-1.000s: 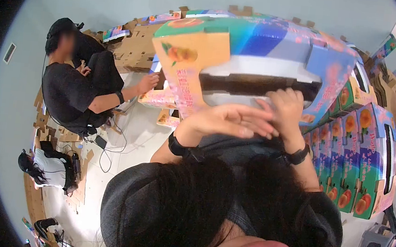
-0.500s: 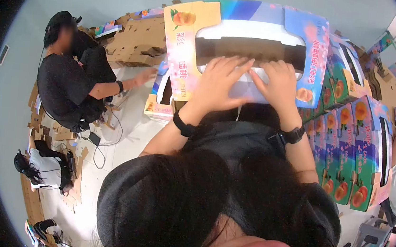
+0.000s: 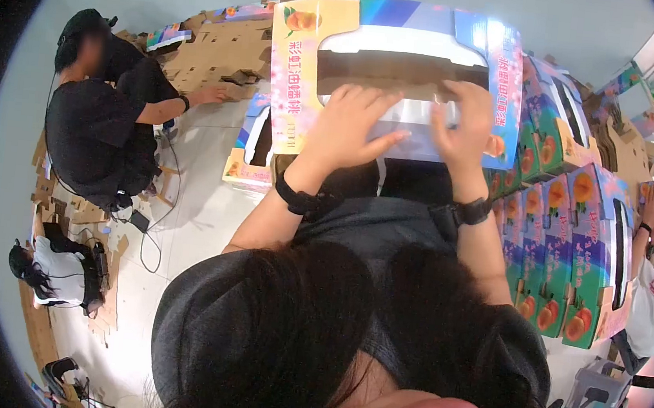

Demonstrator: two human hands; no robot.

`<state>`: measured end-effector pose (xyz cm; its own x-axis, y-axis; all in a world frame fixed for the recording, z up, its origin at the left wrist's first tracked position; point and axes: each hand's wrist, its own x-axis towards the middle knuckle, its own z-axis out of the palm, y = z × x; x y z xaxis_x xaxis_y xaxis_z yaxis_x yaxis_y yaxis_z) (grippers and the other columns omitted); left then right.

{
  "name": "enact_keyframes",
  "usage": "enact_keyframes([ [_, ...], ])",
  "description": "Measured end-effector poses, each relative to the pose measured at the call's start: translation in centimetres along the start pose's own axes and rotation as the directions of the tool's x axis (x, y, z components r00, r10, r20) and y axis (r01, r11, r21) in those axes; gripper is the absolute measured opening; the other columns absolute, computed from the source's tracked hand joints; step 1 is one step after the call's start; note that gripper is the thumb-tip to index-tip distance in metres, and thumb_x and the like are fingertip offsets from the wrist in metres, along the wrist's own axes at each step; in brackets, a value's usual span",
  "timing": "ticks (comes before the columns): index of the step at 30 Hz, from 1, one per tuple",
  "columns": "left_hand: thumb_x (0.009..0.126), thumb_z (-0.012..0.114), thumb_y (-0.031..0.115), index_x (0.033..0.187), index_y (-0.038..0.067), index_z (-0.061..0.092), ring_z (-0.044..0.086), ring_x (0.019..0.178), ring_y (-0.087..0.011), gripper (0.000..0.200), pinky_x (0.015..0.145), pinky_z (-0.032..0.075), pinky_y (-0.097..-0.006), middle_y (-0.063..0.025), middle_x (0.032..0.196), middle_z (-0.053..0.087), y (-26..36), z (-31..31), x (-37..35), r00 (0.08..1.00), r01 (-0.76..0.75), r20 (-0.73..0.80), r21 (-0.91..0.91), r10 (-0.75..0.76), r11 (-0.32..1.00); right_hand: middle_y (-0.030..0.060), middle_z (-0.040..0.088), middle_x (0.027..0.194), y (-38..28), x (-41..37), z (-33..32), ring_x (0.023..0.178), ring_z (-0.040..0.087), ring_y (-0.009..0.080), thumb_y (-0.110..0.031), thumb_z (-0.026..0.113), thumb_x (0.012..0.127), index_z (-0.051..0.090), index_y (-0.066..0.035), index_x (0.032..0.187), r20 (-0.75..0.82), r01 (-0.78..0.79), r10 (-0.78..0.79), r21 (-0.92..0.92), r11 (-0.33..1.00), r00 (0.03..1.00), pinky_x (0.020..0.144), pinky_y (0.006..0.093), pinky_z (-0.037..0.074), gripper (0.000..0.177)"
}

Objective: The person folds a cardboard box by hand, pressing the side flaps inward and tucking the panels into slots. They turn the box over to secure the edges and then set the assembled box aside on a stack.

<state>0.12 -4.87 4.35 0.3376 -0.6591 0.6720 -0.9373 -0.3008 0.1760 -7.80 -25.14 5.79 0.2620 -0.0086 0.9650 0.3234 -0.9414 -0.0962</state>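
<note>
A printed cardboard fruit box (image 3: pixel 295 67) with a wide window cut in its top is right in front of me. Peaches and pink lettering decorate its yellow and blue ends. My left hand (image 3: pixel 348 127) lies on the near strip of the top, fingers spread and thumb out to the right. Along that same strip, my right hand (image 3: pixel 463 127) rests with bent fingers apart, their tips at the window's near right edge. Through the window only brown cardboard shows. Neither hand is wrapped around anything.
Finished-looking printed boxes (image 3: pixel 555 249) stand in rows at my right. Another box (image 3: pixel 250 167) sits on the floor at left. Flat cardboard sheets (image 3: pixel 215 56) lie behind it, near a seated person in black (image 3: pixel 91 114). Grey stools (image 3: pixel 597 387) are at lower right.
My hands have moved slightly apart, and the right fingers have lifted and bent at the window edge. The person in black has moved a hand from the left box toward the cardboard sheets.
</note>
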Motion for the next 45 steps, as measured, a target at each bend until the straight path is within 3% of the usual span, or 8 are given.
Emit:
enact_keyframes([
  [6,0.086,0.069,0.037,0.123,0.009,0.067,0.06,0.113,-0.0325,0.046,0.104,0.04,-0.0503,-0.0118,0.119,0.066,0.2,-1.7,-0.1,0.976,-0.15,-0.181,-0.141,0.124,0.979,0.0115,0.065,0.099,-0.5,-0.3,0.3,0.095,0.061,0.0329,-0.029,0.073,0.078,0.066,-0.005,0.097,0.167,0.11,-0.099,-0.054,0.992,0.981,0.085,0.0434,0.046,0.032],
  [9,0.079,0.072,0.03,0.107,0.012,0.073,0.064,0.105,-0.0294,0.034,0.097,0.044,-0.0499,-0.0079,0.109,0.07,3.8,-6.1,-1.2,0.87,-0.242,-0.471,-0.147,0.147,0.959,0.0111,0.064,0.096,-0.1,-0.7,0.5,0.093,0.061,0.0323,-0.028,0.073,0.078,0.065,-0.005,0.095,0.181,0.03,-0.017,-0.068,0.997,0.983,0.083,0.0438,0.045,0.03],
  [12,0.07,0.074,0.028,0.094,0.014,0.073,0.066,0.097,-0.0288,0.028,0.084,0.047,-0.0444,-0.0056,0.098,0.07,5.8,-8.0,-2.1,0.811,-0.406,-0.523,-0.183,0.261,0.895,0.0111,0.063,0.095,-0.9,-0.5,0.4,0.093,0.061,0.0322,-0.028,0.074,0.078,0.065,-0.005,0.095,0.205,0.08,-0.062,-0.083,0.993,0.977,0.082,0.0443,0.045,0.029],
  [15,0.083,0.062,0.032,0.096,0.014,0.069,0.064,0.095,-0.0313,0.023,0.089,0.044,-0.0453,-0.0061,0.102,0.069,5.8,-6.3,-2.2,0.788,-0.404,-0.544,-0.102,0.289,0.909,0.0111,0.063,0.094,-1.2,-0.5,0.3,0.092,0.061,0.0324,-0.027,0.074,0.078,0.065,-0.005,0.095,0.221,0.077,-0.055,-0.091,0.993,0.974,0.082,0.044,0.045,0.029],
  [21,0.083,0.069,0.044,0.121,0.008,0.064,0.055,0.125,-0.036,0.053,0.11,0.036,-0.0547,-0.0139,0.126,0.061,2.7,0.7,-0.4,0.96,-0.002,-0.279,0.028,0.01,1.0,0.0116,0.062,0.093,-1.7,-1.6,-0.2,0.089,0.059,0.0334,-0.026,0.074,0.077,0.065,-0.004,0.094,0.278,-0.038,0.041,-0.016,0.999,0.96,0.081,0.0436,0.046,0.029],
  [24,0.087,0.063,0.049,0.13,0.007,0.059,0.048,0.135,-0.0356,0.061,0.118,0.025,-0.0556,-0.0128,0.134,0.059,2.2,1.4,-1.1,0.982,-0.024,-0.187,-0.118,0.002,0.993,0.0122,0.063,0.093,-1.6,-2.2,-0.4,0.089,0.06,0.0334,-0.026,0.075,0.077,0.066,-0.004,0.095,0.281,0.067,-0.062,-0.008,0.998,0.958,0.081,0.0436,0.047,0.029],
  [37,0.077,0.072,0.06,0.127,0.007,0.064,0.061,0.098,-0.0256,0.073,0.099,0.04,-0.0454,-0.0075,0.101,0.064,4.0,1.1,-3.1,0.987,-0.096,-0.129,-0.003,0.094,0.995,0.0113,0.07,0.106,-1.9,4.4,-8.0,0.101,0.061,0.0286,-0.004,0.07,0.078,0.068,-0.006,0.1,-0.236,0.095,-0.127,-0.142,0.985,0.964,0.09,0.0398,0.044,0.022],
  [45,0.077,0.073,0.057,0.127,0.008,0.064,0.06,0.094,-0.0268,0.071,0.097,0.041,-0.0453,-0.0079,0.098,0.064,3.9,0.9,-2.8,0.982,-0.125,-0.142,-0.011,0.122,0.992,0.0056,0.066,0.12,3.1,7.5,-4.5,0.118,0.057,0.0273,-0.04,0.071,0.09,0.068,-0.014,0.12,0.053,0.1,-0.086,-0.427,0.899,0.995,0.112,0.0521,0.03,0.04],
])
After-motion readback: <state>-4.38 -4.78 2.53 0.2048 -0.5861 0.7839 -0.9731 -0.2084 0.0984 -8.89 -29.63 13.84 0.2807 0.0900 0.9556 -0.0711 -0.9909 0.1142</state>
